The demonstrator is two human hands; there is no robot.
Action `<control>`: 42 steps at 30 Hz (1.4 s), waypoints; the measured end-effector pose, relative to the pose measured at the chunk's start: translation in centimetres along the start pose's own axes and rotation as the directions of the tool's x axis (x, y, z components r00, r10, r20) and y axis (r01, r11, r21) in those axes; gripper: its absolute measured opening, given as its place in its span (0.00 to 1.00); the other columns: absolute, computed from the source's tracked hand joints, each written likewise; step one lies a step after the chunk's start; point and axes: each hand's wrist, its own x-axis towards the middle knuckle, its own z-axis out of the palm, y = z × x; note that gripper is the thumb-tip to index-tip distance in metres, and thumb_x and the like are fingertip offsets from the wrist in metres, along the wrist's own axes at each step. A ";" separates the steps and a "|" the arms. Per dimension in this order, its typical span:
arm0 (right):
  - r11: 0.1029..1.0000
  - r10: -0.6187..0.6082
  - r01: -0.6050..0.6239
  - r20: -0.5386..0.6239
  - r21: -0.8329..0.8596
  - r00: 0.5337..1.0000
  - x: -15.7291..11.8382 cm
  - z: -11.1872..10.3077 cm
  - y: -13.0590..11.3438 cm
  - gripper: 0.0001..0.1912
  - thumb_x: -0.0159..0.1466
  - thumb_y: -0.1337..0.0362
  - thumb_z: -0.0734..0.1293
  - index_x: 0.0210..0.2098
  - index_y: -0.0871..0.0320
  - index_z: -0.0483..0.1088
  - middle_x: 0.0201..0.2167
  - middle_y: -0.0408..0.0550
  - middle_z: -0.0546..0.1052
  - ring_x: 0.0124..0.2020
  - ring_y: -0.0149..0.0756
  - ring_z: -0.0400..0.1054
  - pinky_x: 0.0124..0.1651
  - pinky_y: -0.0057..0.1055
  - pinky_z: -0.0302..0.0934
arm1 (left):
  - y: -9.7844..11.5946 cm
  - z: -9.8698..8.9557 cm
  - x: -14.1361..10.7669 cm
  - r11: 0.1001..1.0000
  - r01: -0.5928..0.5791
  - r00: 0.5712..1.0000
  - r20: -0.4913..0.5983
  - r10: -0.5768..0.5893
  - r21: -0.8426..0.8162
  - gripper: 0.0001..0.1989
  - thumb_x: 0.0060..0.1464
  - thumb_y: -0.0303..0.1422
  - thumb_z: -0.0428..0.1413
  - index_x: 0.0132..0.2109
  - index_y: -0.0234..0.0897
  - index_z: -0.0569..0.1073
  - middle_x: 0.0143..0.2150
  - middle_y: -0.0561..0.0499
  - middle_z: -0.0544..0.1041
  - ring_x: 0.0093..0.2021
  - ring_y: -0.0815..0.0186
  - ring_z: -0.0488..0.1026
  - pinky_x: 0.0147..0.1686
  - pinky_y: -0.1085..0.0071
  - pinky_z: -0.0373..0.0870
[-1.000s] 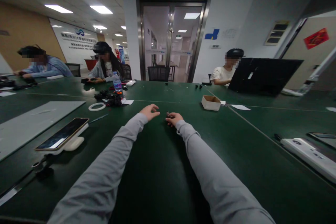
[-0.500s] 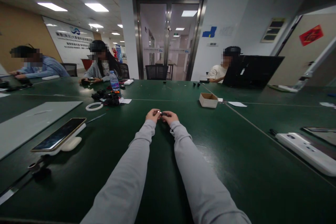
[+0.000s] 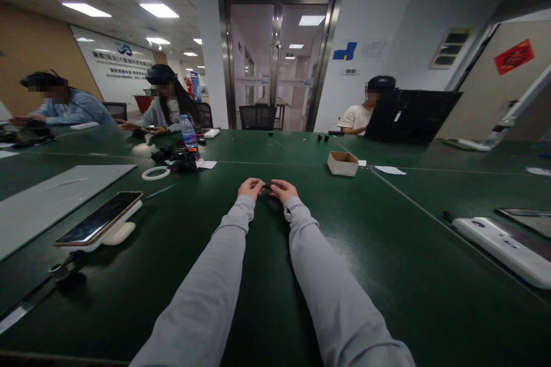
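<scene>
Two-handed hold, left of the open box point(image 3: 343, 167): left hand point(image 3: 249, 187) and right hand point(image 3: 284, 190) grip a small dark part point(image 3: 267, 186) by fingertips. Further handling likely requires light, steady pressure.

Looks like an office or shared workroom tbh: long dark green bench point(image 3: 275, 229), glass double doors in a steel frame point(image 3: 279, 57) at 12 o'clock, white wall sign with a blue logo point(image 3: 116, 60) around 10, black mesh-backed chair point(image 3: 257, 117) at 12, bright rectangular ceiling light panels point(image 3: 159, 10) up around 11.
</scene>
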 end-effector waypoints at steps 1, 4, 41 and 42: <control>1.000 0.001 -0.001 0.006 0.003 1.000 -0.1 0.0 -0.1 0.12 0.45 0.73 0.70 0.31 0.61 0.70 0.21 0.41 0.72 0.20 0.27 0.68 0.32 0.30 0.69 | 0.0 0.0 0.0 1.000 0.003 1.000 0.001 -0.003 0.004 0.10 0.42 0.31 0.58 0.33 0.31 0.70 0.29 0.48 0.74 0.25 0.71 0.72 0.24 0.76 0.69; 1.000 -0.001 0.001 0.029 0.017 1.000 -0.2 -0.1 -0.2 0.14 0.45 0.73 0.71 0.32 0.60 0.71 0.20 0.41 0.72 0.22 0.28 0.69 0.34 0.31 0.69 | 0.2 0.0 -0.2 1.000 0.000 1.000 0.002 0.000 0.018 0.11 0.43 0.32 0.58 0.35 0.32 0.70 0.27 0.49 0.74 0.24 0.72 0.72 0.24 0.77 0.68; 0.998 -0.063 0.061 0.086 0.026 0.994 0.6 -0.5 1.0 0.20 0.38 0.69 0.73 0.33 0.61 0.71 0.26 0.45 0.75 0.25 0.29 0.69 0.34 0.31 0.68 | 1.1 -0.2 -0.4 0.982 0.073 0.996 -0.055 -0.064 0.176 0.14 0.41 0.41 0.57 0.24 0.32 0.68 0.17 0.52 0.70 0.16 0.73 0.66 0.17 0.77 0.62; 0.997 -0.071 0.069 0.095 0.020 0.993 0.6 -0.6 1.1 0.20 0.38 0.69 0.73 0.33 0.61 0.71 0.26 0.44 0.75 0.25 0.29 0.69 0.34 0.31 0.67 | 1.2 -0.2 -0.4 0.978 0.078 0.996 -0.055 -0.068 0.191 0.14 0.42 0.41 0.56 0.24 0.32 0.67 0.17 0.52 0.70 0.16 0.73 0.66 0.17 0.77 0.62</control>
